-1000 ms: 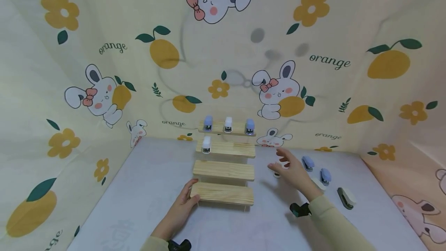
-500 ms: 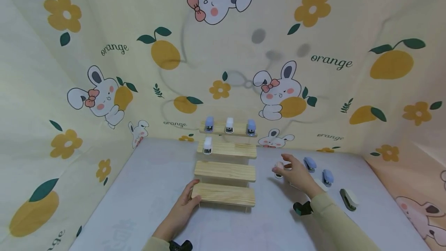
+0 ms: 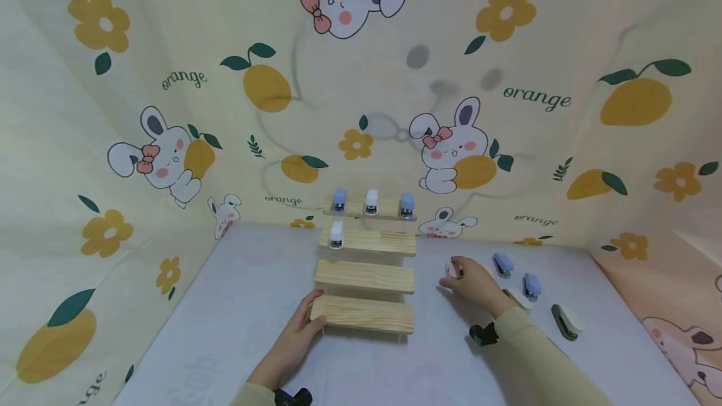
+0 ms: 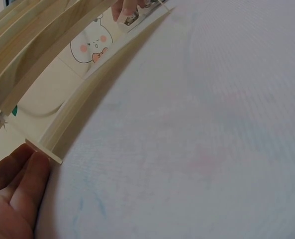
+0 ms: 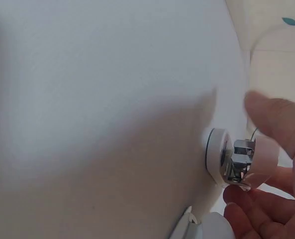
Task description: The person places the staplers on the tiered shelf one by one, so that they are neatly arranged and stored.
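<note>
A four-tier wooden display stand stands mid-table. My left hand grips the left end of its lowest tier, thumb at the front; in the left wrist view, curled fingers touch the stand's foot. To the right of the stand, my right hand holds a small pale pink and white stapler between thumb and fingers. In the head view that stapler is mostly hidden by the fingers. Two blue mini staplers and a white one are on the top tier; another white stapler sits at the left of the second tier.
Right of my right hand lie two blue staplers and a dark green and white stapler. Another pale stapler is partly hidden by the right wrist. A patterned cloth backdrop rises behind and beside the table.
My right hand has lowered and closed its thumb and fingers on the pink and white stapler, which has turned in the grasp. The left hand stays on the stand.
</note>
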`<state>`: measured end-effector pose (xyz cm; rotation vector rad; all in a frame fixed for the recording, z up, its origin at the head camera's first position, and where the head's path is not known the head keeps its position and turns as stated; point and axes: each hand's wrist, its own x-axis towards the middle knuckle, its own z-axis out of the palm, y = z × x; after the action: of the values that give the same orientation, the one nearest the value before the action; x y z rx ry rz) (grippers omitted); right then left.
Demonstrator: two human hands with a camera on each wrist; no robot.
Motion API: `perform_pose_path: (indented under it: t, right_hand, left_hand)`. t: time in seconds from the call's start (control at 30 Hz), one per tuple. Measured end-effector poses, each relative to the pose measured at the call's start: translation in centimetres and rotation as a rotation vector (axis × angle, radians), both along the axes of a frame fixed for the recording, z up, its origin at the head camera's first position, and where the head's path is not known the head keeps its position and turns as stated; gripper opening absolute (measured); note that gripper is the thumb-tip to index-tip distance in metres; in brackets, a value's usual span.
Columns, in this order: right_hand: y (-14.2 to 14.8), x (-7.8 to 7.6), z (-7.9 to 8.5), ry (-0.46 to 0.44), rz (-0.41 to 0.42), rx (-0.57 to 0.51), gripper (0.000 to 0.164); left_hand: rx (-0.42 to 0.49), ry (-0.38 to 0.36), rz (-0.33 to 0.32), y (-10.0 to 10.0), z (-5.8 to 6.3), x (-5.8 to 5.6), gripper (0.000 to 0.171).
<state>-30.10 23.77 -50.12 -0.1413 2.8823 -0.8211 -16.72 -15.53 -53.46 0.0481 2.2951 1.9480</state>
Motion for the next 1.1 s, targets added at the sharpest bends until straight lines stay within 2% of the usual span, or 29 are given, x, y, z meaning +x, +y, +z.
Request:
perform_pose_path:
  t: [0.23,0.53,0.7,0.83,1.1]
  right_hand:
    - [0.4,0.1,0.2,0.049,0.046,0.008,0.064]
    - [0.4,0.4,0.0,0.056,0.027,-0.045,0.073]
    - [0.2,1.5,1.5,0.112,-0.014,-0.124,0.079]
    - [-0.1,2.6,2.8,0.205,-0.035,-0.206,0.079]
    - [-1.5,4.2,5.6,0.391,0.011,-0.312,0.078]
  left_hand:
    - [-0.034,-0.013,0.006,0.1,0.0,0.0,0.057]
    - [-0.023,-0.014,-0.003,0.1,-0.5,-0.3,0.054]
    - [-0.039,-0.008,0.004,0.1,-0.3,0.0,0.056]
    - [-0.038,-0.017,0.01,0.1,-0.2,-0.1,0.056]
    - [-0.011,-0.031,0.01,0.2,0.0,0.0,0.055]
